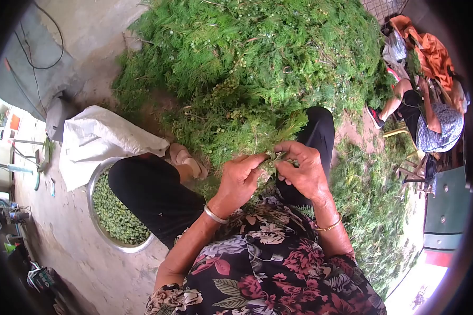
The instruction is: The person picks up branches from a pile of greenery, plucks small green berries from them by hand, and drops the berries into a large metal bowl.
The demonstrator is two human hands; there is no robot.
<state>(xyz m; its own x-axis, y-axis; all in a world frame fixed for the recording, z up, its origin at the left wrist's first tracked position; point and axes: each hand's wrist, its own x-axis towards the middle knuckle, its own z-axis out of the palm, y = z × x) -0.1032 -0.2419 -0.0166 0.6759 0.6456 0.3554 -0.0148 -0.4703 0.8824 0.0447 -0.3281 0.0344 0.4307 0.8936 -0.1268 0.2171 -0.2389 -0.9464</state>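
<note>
My left hand (pixel 240 181), with a silver bangle at the wrist, is closed with thumb and forefinger pinching a green conifer sprig (pixel 270 164) in front of my lap. My right hand (pixel 304 170), above a gold bangle, closes on the same sprig from the other side. Small pale green cones seem to be between its fingers, partly hidden. Just beyond both hands rises a big heap of cut conifer branches (pixel 268 58). To the left of my knee stands a metal basin (pixel 93 210) full of small green cones (pixel 118 212).
A white sack (pixel 102 136) lies against the basin. More greenery (pixel 370 210) covers the floor to my right. Another person (pixel 431 118) sits at the far right near an orange cloth (pixel 431 52). A dark cable (pixel 58 52) hangs at the upper left.
</note>
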